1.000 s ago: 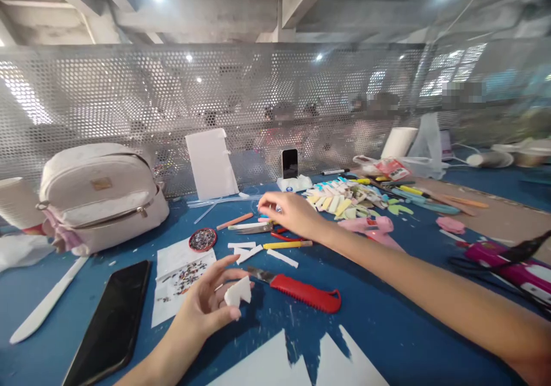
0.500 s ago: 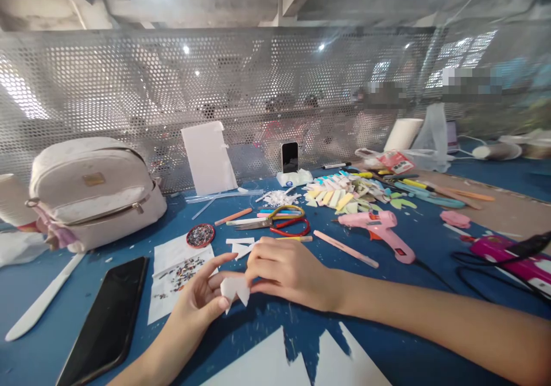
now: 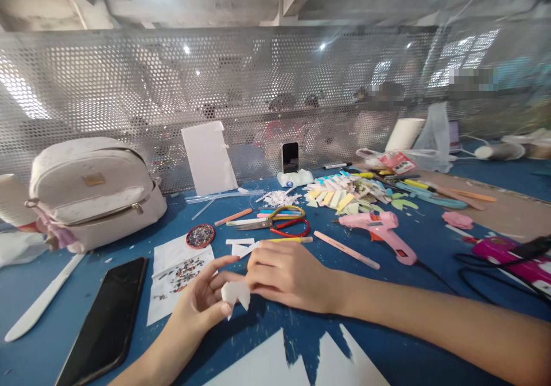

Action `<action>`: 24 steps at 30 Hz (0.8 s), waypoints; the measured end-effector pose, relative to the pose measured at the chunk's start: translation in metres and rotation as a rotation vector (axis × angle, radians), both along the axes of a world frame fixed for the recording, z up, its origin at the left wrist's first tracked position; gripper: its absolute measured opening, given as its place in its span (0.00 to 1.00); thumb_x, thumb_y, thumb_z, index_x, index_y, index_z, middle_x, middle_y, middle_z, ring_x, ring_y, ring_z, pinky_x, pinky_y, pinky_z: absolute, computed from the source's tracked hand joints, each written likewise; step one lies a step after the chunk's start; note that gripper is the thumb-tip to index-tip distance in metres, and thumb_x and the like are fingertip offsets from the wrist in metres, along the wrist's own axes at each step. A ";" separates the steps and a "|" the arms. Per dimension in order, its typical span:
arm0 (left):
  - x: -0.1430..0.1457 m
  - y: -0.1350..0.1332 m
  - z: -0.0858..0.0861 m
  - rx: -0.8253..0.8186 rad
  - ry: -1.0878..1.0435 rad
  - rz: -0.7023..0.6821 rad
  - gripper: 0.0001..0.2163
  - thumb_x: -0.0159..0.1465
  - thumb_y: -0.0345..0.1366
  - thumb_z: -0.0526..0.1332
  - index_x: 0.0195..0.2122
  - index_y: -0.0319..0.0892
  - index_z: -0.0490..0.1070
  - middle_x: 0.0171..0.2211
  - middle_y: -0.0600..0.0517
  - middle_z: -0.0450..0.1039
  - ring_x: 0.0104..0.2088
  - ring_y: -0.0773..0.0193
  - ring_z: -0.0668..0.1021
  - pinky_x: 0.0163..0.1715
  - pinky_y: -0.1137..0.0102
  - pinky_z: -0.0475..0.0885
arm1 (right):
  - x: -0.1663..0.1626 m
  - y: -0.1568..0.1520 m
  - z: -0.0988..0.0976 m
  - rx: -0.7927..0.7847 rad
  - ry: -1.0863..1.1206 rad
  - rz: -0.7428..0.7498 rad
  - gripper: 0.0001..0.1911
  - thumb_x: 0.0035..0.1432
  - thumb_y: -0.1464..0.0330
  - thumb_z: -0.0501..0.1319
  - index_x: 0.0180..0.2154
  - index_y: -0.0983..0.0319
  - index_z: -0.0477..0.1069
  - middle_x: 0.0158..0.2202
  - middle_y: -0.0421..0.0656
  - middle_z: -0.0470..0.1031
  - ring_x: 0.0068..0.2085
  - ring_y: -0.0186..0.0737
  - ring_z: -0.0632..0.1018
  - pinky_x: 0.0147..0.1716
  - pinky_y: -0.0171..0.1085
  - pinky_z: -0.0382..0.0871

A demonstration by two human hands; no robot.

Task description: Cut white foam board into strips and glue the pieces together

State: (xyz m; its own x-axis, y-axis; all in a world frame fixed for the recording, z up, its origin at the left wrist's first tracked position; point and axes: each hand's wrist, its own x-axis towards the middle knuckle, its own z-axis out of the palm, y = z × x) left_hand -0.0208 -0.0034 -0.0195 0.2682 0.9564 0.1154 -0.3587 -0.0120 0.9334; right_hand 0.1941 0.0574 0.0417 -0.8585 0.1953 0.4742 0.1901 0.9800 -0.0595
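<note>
Between thumb and fingers, my left hand (image 3: 202, 297) holds a small white piece of paper (image 3: 236, 293) with a notched lower edge. My right hand (image 3: 290, 277) is closed at the paper's right side, fingertips curled and partly hidden, with the palm side down above the table. Just behind the hands lie white paper strips (image 3: 240, 241) and scissors (image 3: 269, 221) with red and yellow handles. A torn white sheet (image 3: 262, 363) lies in front, at the bottom edge. Left of my left hand, a white paper (image 3: 157, 288) carries dark and orange bits.
A black phone (image 3: 105, 317) and a white backpack (image 3: 94, 197) are at the left. On the right lie a pink glue gun (image 3: 370, 221), a peach marker (image 3: 344, 249) and cords. Paper scraps (image 3: 344, 197) are heaped farther back, before a perforated metal screen (image 3: 241, 76).
The white paper piece has turned slightly and dipped a little in my left hand. My right hand has shifted only slightly; the things on the table are unchanged.
</note>
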 end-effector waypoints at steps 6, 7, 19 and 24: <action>0.001 -0.003 0.005 -0.023 0.029 0.050 0.32 0.50 0.48 0.75 0.54 0.46 0.70 0.41 0.48 0.78 0.42 0.59 0.79 0.39 0.73 0.70 | 0.005 0.027 0.014 -0.091 -0.049 -0.135 0.03 0.64 0.70 0.61 0.35 0.59 0.73 0.37 0.39 0.75 0.41 0.35 0.74 0.39 0.32 0.65; 0.001 -0.003 0.007 -0.031 0.036 0.053 0.33 0.49 0.49 0.75 0.54 0.46 0.69 0.42 0.48 0.78 0.43 0.58 0.79 0.40 0.73 0.70 | 0.007 0.038 0.019 -0.050 -0.068 -0.239 0.03 0.62 0.70 0.63 0.34 0.59 0.73 0.36 0.38 0.76 0.40 0.35 0.75 0.38 0.32 0.64; -0.001 -0.002 0.002 0.013 0.024 0.046 0.30 0.52 0.47 0.74 0.55 0.47 0.70 0.43 0.48 0.78 0.42 0.58 0.79 0.41 0.71 0.71 | 0.031 0.089 0.051 0.173 -0.143 -0.821 0.15 0.58 0.82 0.56 0.38 0.63 0.78 0.35 0.48 0.81 0.36 0.46 0.78 0.26 0.37 0.57; -0.004 -0.001 -0.001 0.014 0.029 0.024 0.29 0.52 0.46 0.74 0.55 0.49 0.70 0.43 0.49 0.78 0.38 0.61 0.79 0.38 0.73 0.71 | 0.034 0.020 0.041 0.076 0.018 -0.383 0.10 0.68 0.70 0.56 0.45 0.59 0.75 0.42 0.44 0.79 0.42 0.41 0.77 0.41 0.40 0.70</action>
State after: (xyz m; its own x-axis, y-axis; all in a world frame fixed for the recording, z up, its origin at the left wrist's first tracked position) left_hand -0.0252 -0.0046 -0.0209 0.2491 0.9608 0.1214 -0.3306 -0.0334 0.9432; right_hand 0.2281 0.0770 0.0826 -0.7217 0.4635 0.5141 0.5424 0.8401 0.0040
